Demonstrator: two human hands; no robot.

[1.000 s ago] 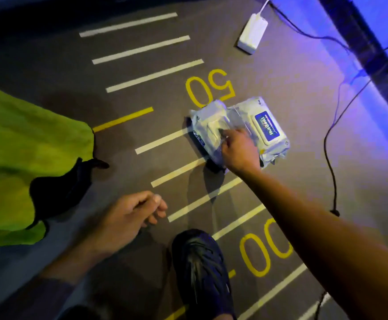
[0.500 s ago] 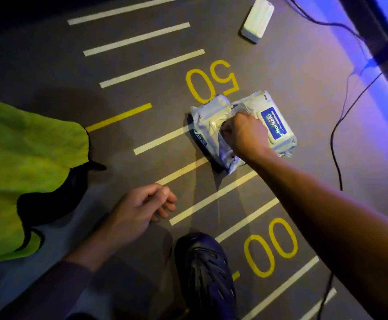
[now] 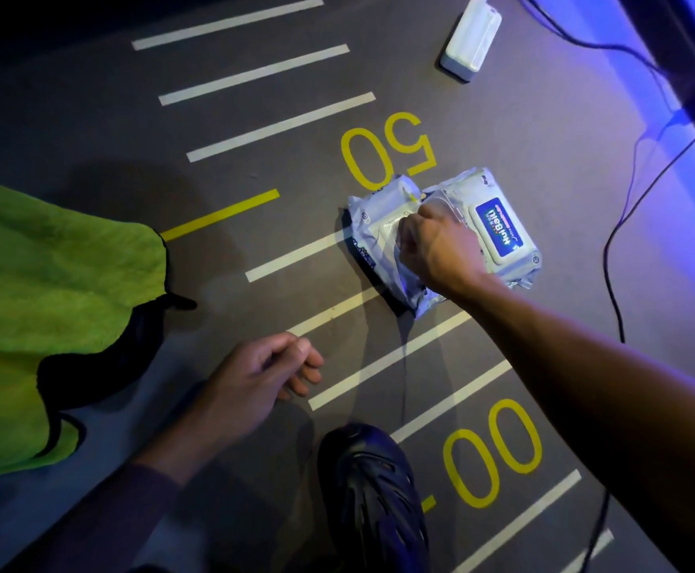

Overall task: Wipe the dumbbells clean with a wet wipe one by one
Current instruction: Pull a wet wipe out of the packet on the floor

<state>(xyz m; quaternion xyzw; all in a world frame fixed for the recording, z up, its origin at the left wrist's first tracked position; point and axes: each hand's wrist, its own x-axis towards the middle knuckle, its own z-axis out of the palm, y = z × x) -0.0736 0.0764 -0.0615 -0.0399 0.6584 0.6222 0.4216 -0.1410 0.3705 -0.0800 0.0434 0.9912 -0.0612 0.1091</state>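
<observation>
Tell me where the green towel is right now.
In the head view the green towel lies on the floor at the far left, left of the idle left hand and across from the wipe packs.

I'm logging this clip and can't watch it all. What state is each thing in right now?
Left wipe pack: on the floor, right hand at its top opening.
Right wipe pack: flat on the floor, blue-label lid closed.
Right hand: fingers curled, pinching at the left pack's opening.
Left hand: idle, loosely curled, holding nothing.
Green towel: spread on the floor.
White adapter: on the floor, cable attached.
</observation>
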